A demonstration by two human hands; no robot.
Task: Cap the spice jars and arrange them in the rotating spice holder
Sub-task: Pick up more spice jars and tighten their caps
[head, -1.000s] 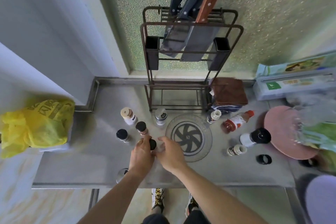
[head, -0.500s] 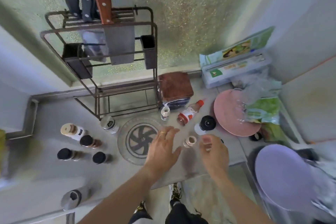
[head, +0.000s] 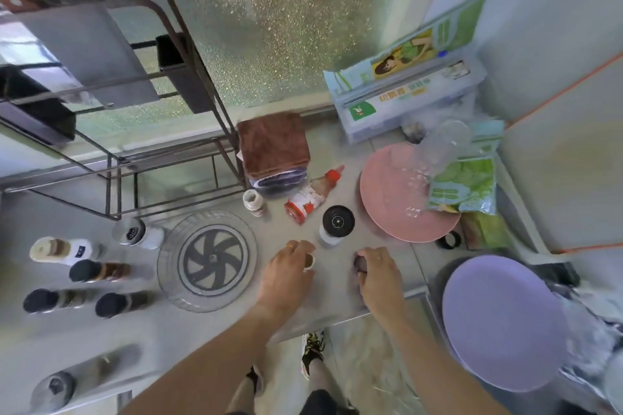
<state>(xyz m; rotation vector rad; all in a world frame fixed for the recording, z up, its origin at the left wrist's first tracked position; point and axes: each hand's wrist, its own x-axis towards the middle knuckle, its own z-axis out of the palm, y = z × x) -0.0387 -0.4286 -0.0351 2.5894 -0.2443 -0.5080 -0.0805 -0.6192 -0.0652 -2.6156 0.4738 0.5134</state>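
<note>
Looking down onto a grey counter (head: 209, 340). Left hand (head: 286, 274) now curling around a small uncapped spice jar (head: 308, 262) standing on the counter, fingers wrapping its sides, where half a second ago hovering spread open just beside it. Right hand (head: 379, 274) now pressing down on a dark cap (head: 360, 264) lying on the counter, fingertips closing over it; cannot tell whether actually lifting it. Half a second ago reaching toward that spot with nothing gripped. Hands sitting well apart, jar and cap not yet meeting. Clear rotating spice holder (head: 207, 261) resting empty just left of the left hand, dark pinwheel pattern showing at its centre. Camera view swinging further right since a second ago, pushing the capped jars toward the left edge: white-bodied jar (head: 60, 250), three black-capped jars (head: 97, 271) (head: 55, 300) (head: 119, 304), and a silver-topped shaker (head: 136, 234) standing near the holder. Beyond the hands, a black-lidded grinder (head: 337, 224), a red-nozzled bottle (head: 312, 195) lying on its side, and another open jar (head: 254, 202). Pink plate (head: 391, 212) sitting to the right, purple plate (head: 502, 323) nearer the right edge.
</note>
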